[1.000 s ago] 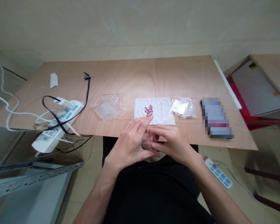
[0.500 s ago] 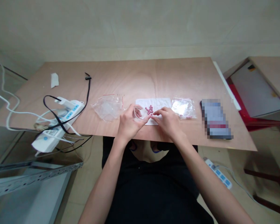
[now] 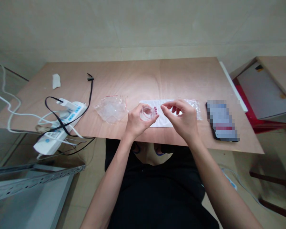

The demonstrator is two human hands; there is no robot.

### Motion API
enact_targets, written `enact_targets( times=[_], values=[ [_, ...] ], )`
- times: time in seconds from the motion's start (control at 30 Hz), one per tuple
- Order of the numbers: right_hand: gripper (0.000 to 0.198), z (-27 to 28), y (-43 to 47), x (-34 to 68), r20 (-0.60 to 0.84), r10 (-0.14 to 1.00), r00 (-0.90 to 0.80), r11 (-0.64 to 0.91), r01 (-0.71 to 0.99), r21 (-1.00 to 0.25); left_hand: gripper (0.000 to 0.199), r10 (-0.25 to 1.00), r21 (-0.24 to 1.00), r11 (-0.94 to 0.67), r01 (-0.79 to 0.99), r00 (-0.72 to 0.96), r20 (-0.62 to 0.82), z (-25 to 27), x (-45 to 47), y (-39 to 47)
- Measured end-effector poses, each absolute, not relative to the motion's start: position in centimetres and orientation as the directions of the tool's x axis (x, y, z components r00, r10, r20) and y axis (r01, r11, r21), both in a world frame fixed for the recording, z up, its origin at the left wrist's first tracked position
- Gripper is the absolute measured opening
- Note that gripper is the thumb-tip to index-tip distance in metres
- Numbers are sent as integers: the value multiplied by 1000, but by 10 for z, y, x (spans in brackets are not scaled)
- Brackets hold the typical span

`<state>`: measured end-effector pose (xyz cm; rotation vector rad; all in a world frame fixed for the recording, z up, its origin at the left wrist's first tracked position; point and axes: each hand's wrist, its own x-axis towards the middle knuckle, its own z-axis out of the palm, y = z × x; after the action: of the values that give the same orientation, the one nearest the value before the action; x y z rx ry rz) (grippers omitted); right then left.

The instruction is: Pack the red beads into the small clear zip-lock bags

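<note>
My left hand [image 3: 135,121] is curled round a small clear round container [image 3: 147,113], its open mouth turned up toward me. Just past its fingertips, several small pink beads [image 3: 155,110] lie on a white sheet [image 3: 163,122]; the container hides part of that group. My right hand [image 3: 181,116] is raised over the right side of the sheet, thumb and forefinger tips close together in a pinch. Anything between those tips is too small to make out. A clear plastic bag [image 3: 197,106] is partly covered by the right hand.
Another clear plastic bag [image 3: 113,109] lies left of my hands. A phone [image 3: 222,122] rests at the right. A power strip [image 3: 73,114] with tangled cables and a black strap [image 3: 91,92] occupies the left side, near a white scrap [image 3: 56,81].
My right hand has lifted away from the beads and moved right, over the clear bag. My left hand has shifted slightly right with the container, which now covers more of the beads.
</note>
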<state>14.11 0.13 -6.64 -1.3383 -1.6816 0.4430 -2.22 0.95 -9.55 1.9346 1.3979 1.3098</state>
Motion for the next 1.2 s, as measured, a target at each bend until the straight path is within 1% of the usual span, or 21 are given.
enact_targets(
  times=[0.1,0.13,0.17,0.2,0.27,0.33,0.4,0.47,0.53,0.7,0.8,0.87,0.93,1.03,1.1,1.2],
  values=[
    [12,-50,4,136,407,890,-204,448,552,-704,26,897,771,-416,483,77,436,-96,-16,12],
    [13,-48,6,135,395,883,-255,468,549,-693,24,899,773,-414,480,81,431,-96,-14,13],
    [15,-49,9,135,393,879,-271,477,545,-690,24,900,775,-412,479,83,427,-95,-13,14],
    [16,-51,12,136,403,880,-250,472,544,-694,23,901,775,-411,480,80,427,-95,-12,15],
    [16,-62,19,140,420,894,-157,431,558,-709,23,899,772,-407,488,62,434,-95,-12,17],
    [11,-78,25,145,377,918,-124,371,607,-703,24,893,769,-410,491,46,447,-95,-14,18],
    [6,-95,27,149,287,942,-174,327,670,-666,24,893,771,-406,490,35,448,-96,-18,19],
    [8,-109,26,150,204,951,-234,311,718,-622,24,895,772,-398,495,27,445,-98,-21,19],
    [11,-117,22,149,159,952,-261,304,758,-577,23,898,772,-391,501,23,440,-98,-24,18],
    [18,-116,18,143,109,956,-274,292,826,-483,21,901,776,-388,497,28,432,-99,-27,16],
    [16,-115,22,143,116,949,-294,314,831,-459,21,900,771,-389,504,31,434,-98,-28,15],
    [13,-113,23,144,170,948,-269,318,811,-491,21,900,767,-386,512,28,434,-98,-28,14],
    [10,-106,21,146,262,946,-193,315,747,-585,23,901,761,-380,526,25,433,-97,-27,14],
    [11,-87,12,144,378,923,-70,343,597,-726,23,906,758,-378,532,44,421,-97,-24,12],
    [11,-72,5,140,404,910,-97,389,541,-746,23,913,767,-377,519,67,403,-97,-20,11],
    [10,-58,2,134,371,894,-250,447,532,-719,23,920,783,-373,498,86,383,-96,-15,10]
  ],
)
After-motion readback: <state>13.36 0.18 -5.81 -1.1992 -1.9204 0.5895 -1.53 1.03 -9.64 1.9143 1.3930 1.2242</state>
